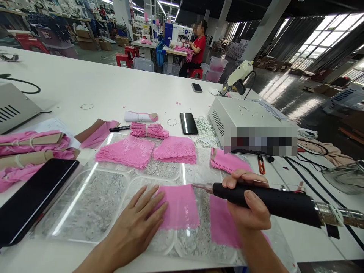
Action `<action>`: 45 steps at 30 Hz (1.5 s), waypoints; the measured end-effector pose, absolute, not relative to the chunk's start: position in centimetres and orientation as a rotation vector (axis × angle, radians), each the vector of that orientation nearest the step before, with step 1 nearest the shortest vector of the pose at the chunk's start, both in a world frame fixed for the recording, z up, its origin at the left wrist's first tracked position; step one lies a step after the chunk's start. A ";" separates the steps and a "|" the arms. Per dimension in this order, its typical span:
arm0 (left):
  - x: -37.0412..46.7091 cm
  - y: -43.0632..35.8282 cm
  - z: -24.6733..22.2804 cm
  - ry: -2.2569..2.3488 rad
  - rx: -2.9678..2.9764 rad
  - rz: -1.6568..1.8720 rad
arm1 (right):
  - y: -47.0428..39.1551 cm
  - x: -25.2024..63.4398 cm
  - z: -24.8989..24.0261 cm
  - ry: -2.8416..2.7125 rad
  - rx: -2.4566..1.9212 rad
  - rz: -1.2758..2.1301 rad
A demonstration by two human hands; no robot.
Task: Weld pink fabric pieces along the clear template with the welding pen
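My left hand [139, 220] lies flat, fingers stretched out, on the left part of a pink fabric piece [182, 208]. My right hand [248, 203] is wrapped round a black pen-shaped handheld tool [267, 199] with a metal tip and a cable. Its tip is at the upper right corner of that piece; whether it touches cannot be told. Another pink fabric piece [223, 223] lies partly under my right hand and forearm. Beneath it all is a clear plastic sheet with rounded panels [85, 212]. Beyond my hands sit two stacks of pink lace pieces [125, 151] and a folded pink piece [227, 161].
A grey box-shaped unit [256, 121] stands at right, with orange-handled snips [261, 165] before it. A phone [188, 123], tangled white string [207, 132] and a tied pink bundle [149, 130] lie behind. At left are a large black-screened device [36, 197] and pink rolls [31, 144]. A person [197, 49] sits far back.
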State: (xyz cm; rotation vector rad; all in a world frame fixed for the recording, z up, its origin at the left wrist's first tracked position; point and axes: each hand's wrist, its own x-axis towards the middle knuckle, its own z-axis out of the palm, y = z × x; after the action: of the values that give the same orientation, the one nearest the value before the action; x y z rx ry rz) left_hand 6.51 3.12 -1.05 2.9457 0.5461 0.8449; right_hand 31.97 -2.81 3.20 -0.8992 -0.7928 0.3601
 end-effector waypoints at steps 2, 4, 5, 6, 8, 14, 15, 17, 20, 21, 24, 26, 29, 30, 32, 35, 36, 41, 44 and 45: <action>6.5 3.1 -0.9 0.547 2.948 0.839 | -2.8 31.9 3.2 -0.793 -0.909 0.361; 6.4 3.0 -0.6 0.547 2.955 0.819 | -2.8 32.0 3.2 -0.797 -0.907 0.359; 6.3 3.0 -0.5 0.551 2.958 0.808 | -2.8 32.1 3.1 -0.799 -0.904 0.359; 6.3 3.0 -0.5 0.556 2.960 0.801 | -2.8 32.2 3.1 -0.801 -0.901 0.359; 6.3 2.9 -0.5 0.564 2.965 0.806 | -2.8 32.4 3.1 -0.796 -0.903 0.355; 6.5 2.9 -1.3 0.555 2.940 0.863 | -2.7 32.6 3.2 -0.762 -0.914 0.306; 6.5 3.0 -1.4 0.553 2.934 0.871 | -2.7 32.5 3.2 -0.761 -0.912 0.303; 6.5 3.0 -1.4 0.553 2.927 0.877 | -2.7 32.5 3.2 -0.769 -0.903 0.306; 6.5 3.1 -1.3 0.529 2.938 0.870 | -2.7 32.3 3.1 -0.800 -0.877 0.334; 6.5 3.1 -1.2 0.527 2.940 0.869 | -2.7 32.3 3.0 -0.812 -0.866 0.344; 6.4 3.2 -1.2 0.522 2.955 0.863 | -2.7 32.3 2.9 -0.835 -0.851 0.371; 6.4 3.2 -1.1 0.527 2.967 0.861 | -2.6 32.3 2.8 -0.842 -0.849 0.380; 6.5 3.2 -1.1 0.530 2.980 0.859 | -2.6 32.3 2.8 -0.848 -0.849 0.382; 6.5 3.2 -1.1 0.531 2.980 0.860 | -2.6 32.3 2.9 -0.853 -0.850 0.379; 6.5 3.2 -1.0 0.530 2.970 0.869 | -2.7 32.2 2.9 -0.872 -0.858 0.371; 6.6 3.1 -1.0 0.534 2.945 0.894 | -2.6 32.2 2.8 -0.895 -0.877 0.354; 6.5 3.1 -1.0 0.539 2.940 0.900 | -2.6 32.2 2.8 -0.894 -0.883 0.346; 6.4 2.8 -0.8 0.573 2.956 0.899 | -2.7 32.2 3.1 -0.797 -0.899 0.346; 6.4 2.6 -0.6 0.591 2.958 0.899 | -2.5 31.6 3.8 -0.726 -0.897 0.389; 6.4 2.6 -0.5 0.599 2.955 0.899 | -2.3 31.3 4.1 -0.722 -0.892 0.411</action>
State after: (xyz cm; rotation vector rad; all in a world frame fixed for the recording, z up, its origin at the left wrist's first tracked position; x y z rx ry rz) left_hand 6.41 2.58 -0.53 2.9547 0.5990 0.8995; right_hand 31.28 -2.33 4.07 -0.8916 -0.7223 0.4112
